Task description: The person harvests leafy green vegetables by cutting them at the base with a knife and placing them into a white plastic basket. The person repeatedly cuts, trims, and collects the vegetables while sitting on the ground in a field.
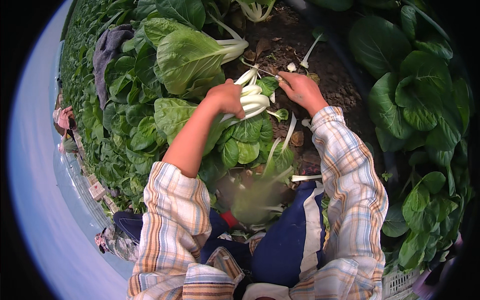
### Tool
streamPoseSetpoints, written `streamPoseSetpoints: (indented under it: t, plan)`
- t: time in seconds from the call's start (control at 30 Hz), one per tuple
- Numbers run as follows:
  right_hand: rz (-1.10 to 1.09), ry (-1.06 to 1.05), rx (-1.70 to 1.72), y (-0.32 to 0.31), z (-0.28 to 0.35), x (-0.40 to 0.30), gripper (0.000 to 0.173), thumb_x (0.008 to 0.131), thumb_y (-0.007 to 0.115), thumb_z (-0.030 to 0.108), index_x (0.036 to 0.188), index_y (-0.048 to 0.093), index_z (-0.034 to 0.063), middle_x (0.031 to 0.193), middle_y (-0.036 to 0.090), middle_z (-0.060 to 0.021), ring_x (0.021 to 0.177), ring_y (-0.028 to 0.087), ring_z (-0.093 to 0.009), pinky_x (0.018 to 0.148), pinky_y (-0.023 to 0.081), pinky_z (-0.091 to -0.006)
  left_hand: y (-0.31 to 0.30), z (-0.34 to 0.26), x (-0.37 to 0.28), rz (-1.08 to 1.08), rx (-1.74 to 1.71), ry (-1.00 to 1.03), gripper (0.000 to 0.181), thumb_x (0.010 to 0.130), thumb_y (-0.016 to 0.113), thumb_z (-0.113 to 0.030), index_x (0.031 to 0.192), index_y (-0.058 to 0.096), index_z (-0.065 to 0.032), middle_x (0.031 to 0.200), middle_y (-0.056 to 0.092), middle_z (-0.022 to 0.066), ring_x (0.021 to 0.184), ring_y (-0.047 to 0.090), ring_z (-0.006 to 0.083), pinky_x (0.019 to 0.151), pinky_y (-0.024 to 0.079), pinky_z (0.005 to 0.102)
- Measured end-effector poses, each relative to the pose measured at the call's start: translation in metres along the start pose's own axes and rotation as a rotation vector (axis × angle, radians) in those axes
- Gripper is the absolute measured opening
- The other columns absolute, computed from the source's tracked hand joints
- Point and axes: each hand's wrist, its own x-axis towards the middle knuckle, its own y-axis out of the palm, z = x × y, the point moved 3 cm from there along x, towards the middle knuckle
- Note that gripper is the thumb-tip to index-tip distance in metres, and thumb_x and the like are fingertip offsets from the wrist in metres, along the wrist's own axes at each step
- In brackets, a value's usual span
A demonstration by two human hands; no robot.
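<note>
My left hand point(228, 98) is closed around the white stalks of a bok choy point(255, 102), whose green leaves spread beneath my wrist. In my right hand point(303, 89) is a small knife point(267, 71), its handle mostly hidden by the fingers. The thin blade points left, close to the root end of the stalks; whether it touches them I cannot tell. Just beyond my left hand, a larger bok choy head point(191, 56) lies on its side with its base to the right. Cut white stems point(290, 129) and loose leaves litter the soil point(337, 90) near my right forearm.
Dense rows of leafy greens stand on the left point(127, 123) and right point(416, 93). A grey cloth point(107, 56) drapes over plants at left. Other people point(116, 242) are at the left edge, near a box point(97, 190). A white plastic crate point(399, 281) sits at lower right.
</note>
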Motion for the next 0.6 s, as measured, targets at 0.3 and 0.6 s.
streamPoseSetpoints:
  t: [0.3,0.6]
  plan:
    - [0.275,0.150,0.069,-0.004,-0.019,0.041,0.039,0.086,0.055,0.035,0.116,0.060,0.0097,0.103,0.065,-0.0156,0.095,0.060,-0.034,0.082,0.047,-0.0407,-0.004,0.002,-0.001,0.010,-0.033,0.013,0.066,0.049,0.079,-0.022,0.107,0.058,0.0011,0.113,0.050,0.0165,0.099,0.057,0.0331,0.085,0.047,0.0379]
    - [0.177,0.373,0.428,0.000,-0.028,-0.055,0.036,0.085,0.059,0.028,0.113,0.061,0.0060,0.083,0.066,-0.0130,0.072,0.064,-0.023,0.069,0.049,-0.0339,-0.006,-0.005,-0.026,0.059,-0.066,0.165,0.071,0.050,0.077,-0.020,0.113,0.055,0.0017,0.116,0.048,0.0134,0.102,0.054,0.0312,0.088,0.045,0.0367]
